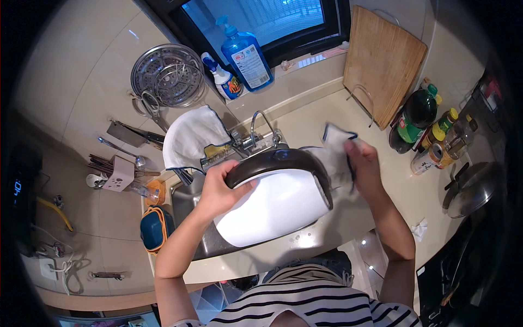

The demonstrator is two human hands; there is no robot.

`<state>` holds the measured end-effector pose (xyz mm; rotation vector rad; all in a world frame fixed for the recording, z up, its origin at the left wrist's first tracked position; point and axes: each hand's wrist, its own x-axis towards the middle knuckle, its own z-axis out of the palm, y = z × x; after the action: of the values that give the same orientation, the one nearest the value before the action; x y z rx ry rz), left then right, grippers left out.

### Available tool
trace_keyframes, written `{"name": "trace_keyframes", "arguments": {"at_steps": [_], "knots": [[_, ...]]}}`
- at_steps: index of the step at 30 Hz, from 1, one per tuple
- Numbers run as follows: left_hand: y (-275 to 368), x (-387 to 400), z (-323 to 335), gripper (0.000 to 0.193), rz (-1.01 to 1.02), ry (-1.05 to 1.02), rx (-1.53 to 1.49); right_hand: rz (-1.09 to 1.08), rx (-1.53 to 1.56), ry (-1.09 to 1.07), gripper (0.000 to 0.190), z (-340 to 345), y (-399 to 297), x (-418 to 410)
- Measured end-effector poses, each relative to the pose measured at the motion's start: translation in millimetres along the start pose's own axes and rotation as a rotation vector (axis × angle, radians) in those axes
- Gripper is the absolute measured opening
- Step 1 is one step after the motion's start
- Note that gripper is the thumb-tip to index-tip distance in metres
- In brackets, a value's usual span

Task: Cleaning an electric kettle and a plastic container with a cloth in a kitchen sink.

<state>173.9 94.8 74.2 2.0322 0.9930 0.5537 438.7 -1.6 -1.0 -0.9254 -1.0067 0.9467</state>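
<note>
My left hand (222, 190) grips the dark rim of a large white appliance part, perhaps a cover or lid (273, 208), at its upper left. The piece is tilted above the counter and the right side of the sink (204, 241), hiding much of the basin. To its right, my right hand (364, 165) pinches a white cloth with dark blue edging (337, 135); the cloth is blurred and hangs beside the dark rim. Behind the piece stands a curved metal faucet (259, 122). Another white cloth with blue edging (194, 131) drapes at the sink's back left.
A wooden cutting board (384, 65) leans at the back right, near a large dark soda bottle (414, 114) and smaller bottles. A blue soap pump bottle (247, 61) stands on the windowsill. A lidded pan (474, 192) and crumpled tissue (419, 229) lie right; blue containers (154, 229) stand left.
</note>
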Motion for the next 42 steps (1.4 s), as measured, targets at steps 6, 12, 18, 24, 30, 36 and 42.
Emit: {"name": "trace_keyframes", "arguments": {"at_steps": [6,12,18,24,30,36,42], "knots": [[33,1,15,0.025,-0.177,-0.121,-0.080,-0.484,-0.901,0.185,0.026,64,3,-11],[25,1,31,0.021,-0.144,0.061,-0.234,-0.483,-1.285,0.084,0.029,104,13,-24],[8,-14,27,0.021,-0.228,0.082,-0.328,-0.632,-1.119,-0.145,0.024,62,-2,2],[-3,-26,31,0.019,-0.289,0.142,-0.644,-0.388,-1.061,0.172,0.017,28,8,12],[3,-30,43,0.019,-0.223,0.193,-0.706,-0.517,-1.253,0.143,0.025,77,-13,10],[22,-19,42,0.014,-0.180,0.257,-0.653,-0.615,-1.265,-0.150,0.026,105,-9,-18],[8,-15,34,0.024,-0.107,0.303,-0.628,-0.670,-1.169,-0.177,0.033,117,29,-82]]}}
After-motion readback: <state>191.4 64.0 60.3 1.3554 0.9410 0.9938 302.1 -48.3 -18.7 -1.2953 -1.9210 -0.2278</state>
